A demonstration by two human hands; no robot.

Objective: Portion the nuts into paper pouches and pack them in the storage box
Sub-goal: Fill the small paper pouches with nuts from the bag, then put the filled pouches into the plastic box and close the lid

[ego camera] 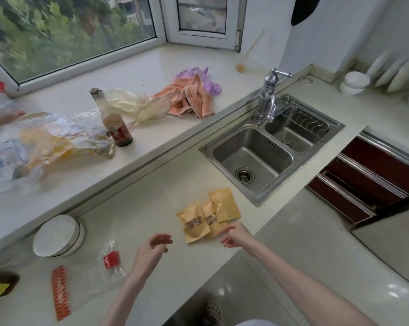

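Note:
Three brown paper pouches [209, 215] lie overlapping on the counter near the sink; two show a clear window with nuts inside, and the third lies back-side up. My right hand [235, 235] hovers at the near edge of the pouches with its fingers loosely curled, holding nothing. My left hand [153, 248] hangs over the counter to the left of the pouches, fingers relaxed and empty. An empty clear plastic bag with a red label [110, 260] lies left of that hand. No storage box is in view.
A white bowl [58, 235] sits at the left by the raised ledge. A double steel sink [271, 147] with a tap lies to the right. On the ledge stand a sauce bottle [116, 123], crumpled plastic bags [46, 142] and cloths [191, 97].

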